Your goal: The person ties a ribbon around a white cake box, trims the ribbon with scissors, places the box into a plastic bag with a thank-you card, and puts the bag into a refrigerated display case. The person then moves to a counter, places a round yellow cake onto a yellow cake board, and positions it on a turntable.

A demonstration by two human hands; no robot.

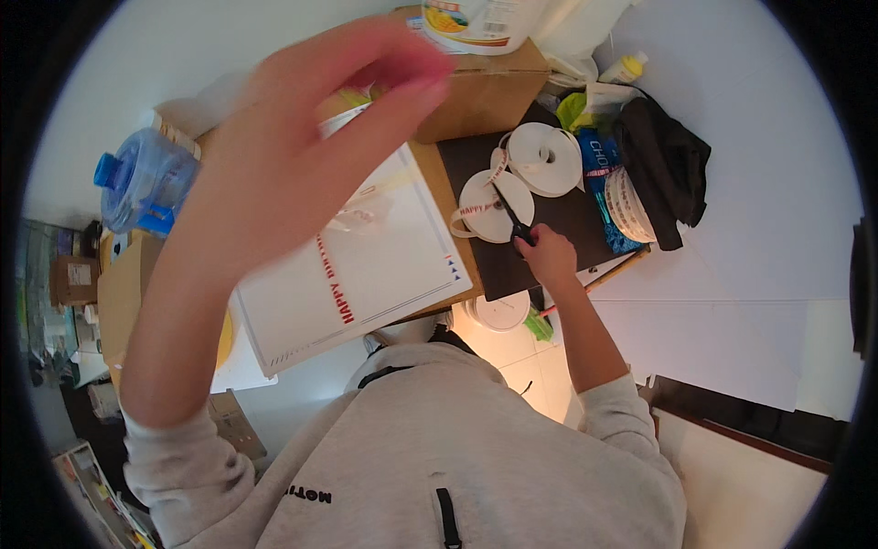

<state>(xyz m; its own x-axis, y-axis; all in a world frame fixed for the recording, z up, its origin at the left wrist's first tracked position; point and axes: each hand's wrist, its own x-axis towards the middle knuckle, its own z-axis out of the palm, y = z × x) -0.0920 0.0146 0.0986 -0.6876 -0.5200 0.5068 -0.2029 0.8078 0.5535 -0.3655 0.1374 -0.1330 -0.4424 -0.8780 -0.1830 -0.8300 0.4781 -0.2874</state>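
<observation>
My left hand (295, 137) is raised close to the camera above the white board (405, 254). Its blurred thumb and fingers come together, and whether anything thin is between them cannot be seen. Black scissors (513, 216) are in my right hand (552, 257), their tips over a white ribbon spool (487, 223). A loose length of white ribbon with red lettering (499, 168) runs near the tips. Behind lie more white spools (545, 158) on the dark mat (559, 223). A strip of ribbon with red lettering (335, 285) lies on the board.
A cardboard box (480, 96) with a large white jug (480, 27) on it stands at the back. To the right are a blue package (600, 154), a roll of printed ribbon (627, 206) and a black bag (665, 158). A blue water bottle (154, 178) is at the left.
</observation>
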